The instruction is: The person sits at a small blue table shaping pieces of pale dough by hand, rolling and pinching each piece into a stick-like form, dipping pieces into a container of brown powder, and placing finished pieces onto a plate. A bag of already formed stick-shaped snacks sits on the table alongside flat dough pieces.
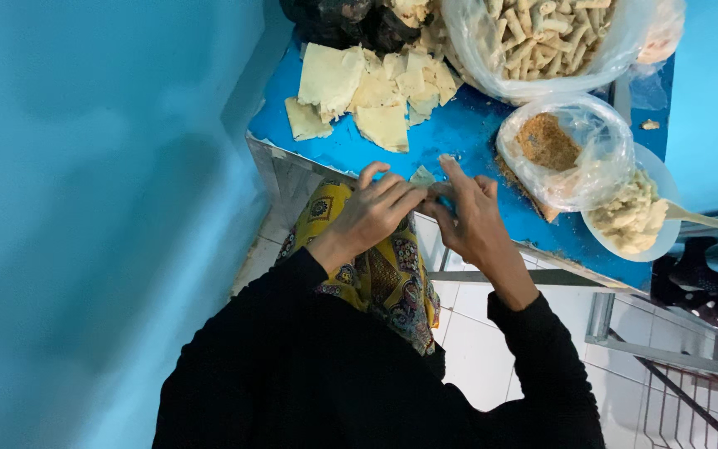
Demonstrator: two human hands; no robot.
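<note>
On the blue desk lie a pile of pale wrapper sheets, a bag of rolled sticks, a crumb bag and a white bowl of filling with a spoon

Blue wall at left, white tiled floor (grey grout), blue-topped metal table.

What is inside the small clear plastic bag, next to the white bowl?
The small clear plastic bag holds a mound of brown crumbs. It lies partly over the white bowl, so that part of the bowl's pale filling is covered.
</note>
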